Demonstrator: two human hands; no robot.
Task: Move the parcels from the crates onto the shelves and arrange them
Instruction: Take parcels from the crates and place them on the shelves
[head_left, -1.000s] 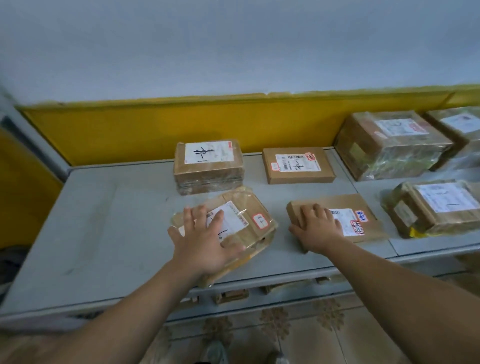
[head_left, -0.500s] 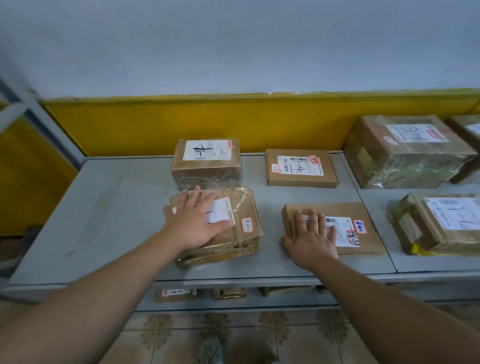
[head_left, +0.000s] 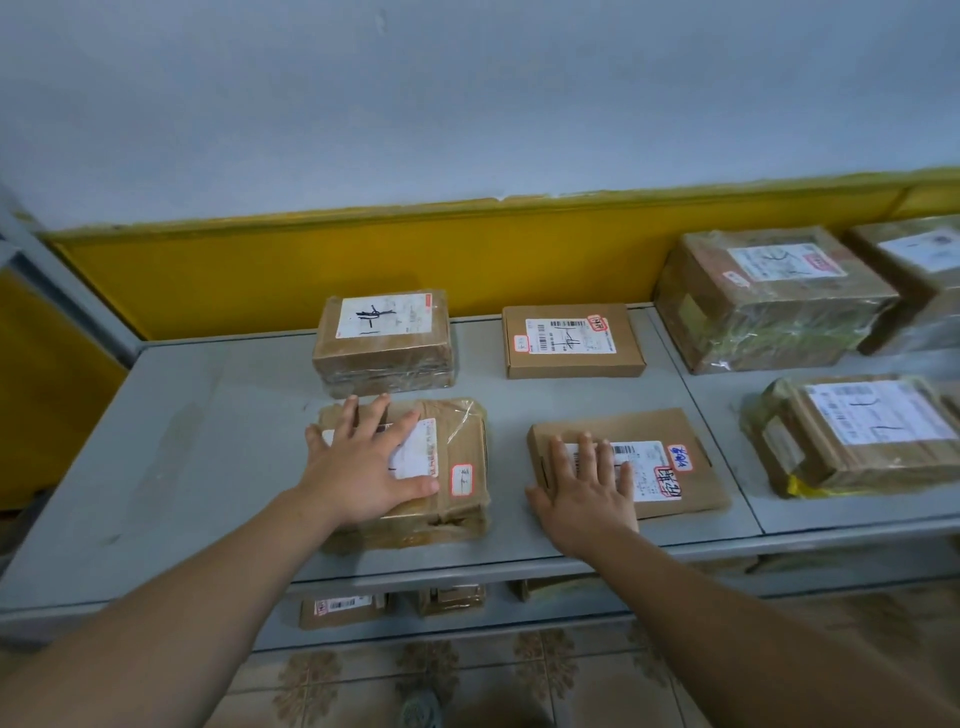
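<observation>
Now I see my left hand spread flat on the taped parcel at the shelf front; right hand spread flat on the flat parcel beside it.

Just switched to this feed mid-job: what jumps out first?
The left grip lies flat on a tape-wrapped parcel and the right grip flat on a thin cardboard parcel, both at the front of the grey shelf. Behind the shelf runs a bright yellow wall band.
</observation>
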